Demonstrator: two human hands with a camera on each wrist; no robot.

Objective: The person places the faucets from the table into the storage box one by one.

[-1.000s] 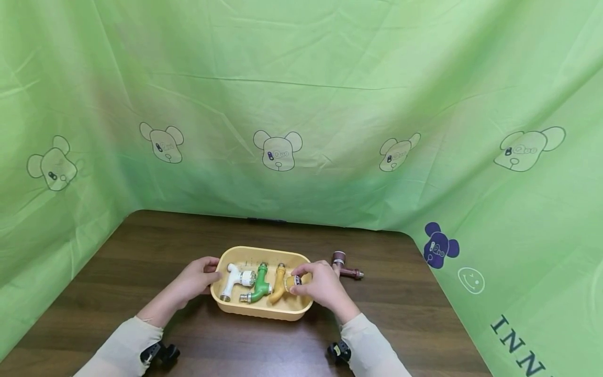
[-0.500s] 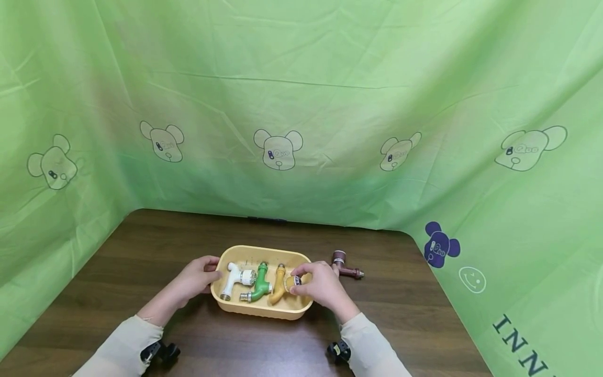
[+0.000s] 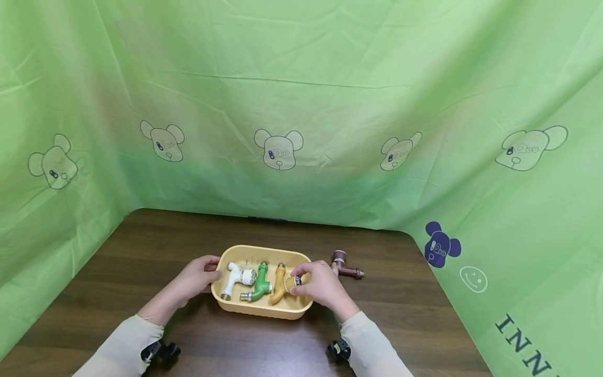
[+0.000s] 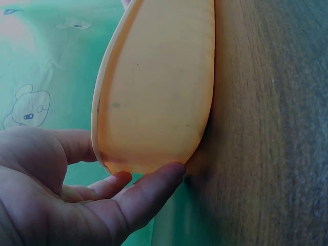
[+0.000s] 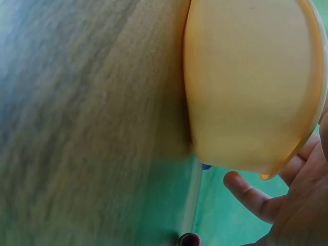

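A pale yellow plastic tub [image 3: 259, 309] stands on the table. Inside it lie a white tap [image 3: 230, 284], a green tap [image 3: 260, 287] and an orange-yellow tap [image 3: 279, 283], side by side. My left hand [image 3: 194, 278] grips the tub's left end, its thumb at the rim and fingertips against the outer wall [image 4: 156, 92] in the left wrist view. My right hand [image 3: 325, 285] reaches over the right end, thumb and fingers pinching the knob of the orange-yellow tap. In the right wrist view, the tub's wall [image 5: 251, 92] hides that pinch.
A dark red-brown tap [image 3: 349, 272] lies on the wooden table [image 3: 254, 345], just beyond my right hand. Green cloth [image 3: 330, 199] printed with bear heads hangs around the table's back and sides. A thin dark strip [image 3: 267, 219] runs along the back edge.
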